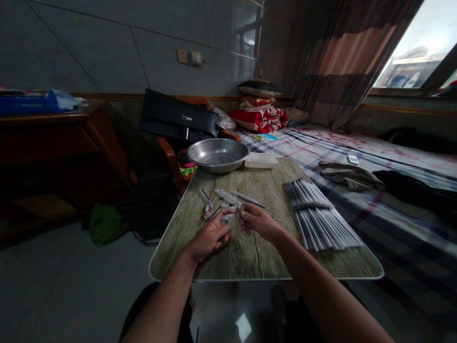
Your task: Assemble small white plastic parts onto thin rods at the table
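Note:
My left hand [210, 237] is closed over the table, with thumb and forefinger pinching a small translucent whitish piece [227, 217]; its exact kind is too blurred to tell. Close beside it, my right hand [257, 221] has its fingertips pressed together, and whatever they grip is hidden. Just beyond both hands lie loose clear tubes [227, 196] and thin dark-and-white sticks [252, 200] that look like pen parts. A short clear tube with a dark end [204, 195] lies to the left, near small reddish-white bits [207, 212].
Two rows of slim pale rods [326, 228] lie on the right of the wood-patterned table [232, 267]. At its far edge stand a steel basin [218, 164] and a white plastic tray [261, 164]. A bed [303, 143] adjoins on the right; a black monitor [178, 116] leans behind.

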A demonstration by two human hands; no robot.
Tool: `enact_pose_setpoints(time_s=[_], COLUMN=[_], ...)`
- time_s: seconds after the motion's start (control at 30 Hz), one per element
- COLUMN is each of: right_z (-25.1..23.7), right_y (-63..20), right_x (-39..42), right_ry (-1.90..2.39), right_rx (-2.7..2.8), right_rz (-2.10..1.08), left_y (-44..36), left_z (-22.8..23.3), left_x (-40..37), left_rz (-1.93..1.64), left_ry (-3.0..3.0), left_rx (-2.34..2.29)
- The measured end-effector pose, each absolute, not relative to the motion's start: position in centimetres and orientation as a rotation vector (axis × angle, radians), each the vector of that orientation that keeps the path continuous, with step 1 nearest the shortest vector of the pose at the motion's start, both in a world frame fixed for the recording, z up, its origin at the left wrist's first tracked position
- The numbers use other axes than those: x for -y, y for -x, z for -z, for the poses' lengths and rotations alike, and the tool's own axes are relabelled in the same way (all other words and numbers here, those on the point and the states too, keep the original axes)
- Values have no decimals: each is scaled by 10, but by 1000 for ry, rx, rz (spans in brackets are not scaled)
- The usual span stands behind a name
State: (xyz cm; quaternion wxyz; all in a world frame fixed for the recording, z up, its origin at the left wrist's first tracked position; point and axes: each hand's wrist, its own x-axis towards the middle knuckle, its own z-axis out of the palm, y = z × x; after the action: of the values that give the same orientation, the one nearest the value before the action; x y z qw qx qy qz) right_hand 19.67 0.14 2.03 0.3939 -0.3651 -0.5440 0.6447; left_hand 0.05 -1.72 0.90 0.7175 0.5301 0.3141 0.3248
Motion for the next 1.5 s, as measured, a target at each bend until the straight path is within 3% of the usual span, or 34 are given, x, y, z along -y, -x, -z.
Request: enact_pose_setpoints(time_s=[0.8,1.23,1.5], right_z=[-18,-17,-20], right_y=[-198,-203,-200], right_x=[-3,-5,-3], right_ry=[723,913,929], right_rx=[1247,1668,1713], right_rz=[-1671,-1332,-1353], left_y=[-9,-10,-10], left_z=[-8,-5,-4], left_x=[19,19,19], left_rz=[-725,-721,-690], left_ry=[-1169,-1231,-1243], left_rx=[-678,-725,-791])
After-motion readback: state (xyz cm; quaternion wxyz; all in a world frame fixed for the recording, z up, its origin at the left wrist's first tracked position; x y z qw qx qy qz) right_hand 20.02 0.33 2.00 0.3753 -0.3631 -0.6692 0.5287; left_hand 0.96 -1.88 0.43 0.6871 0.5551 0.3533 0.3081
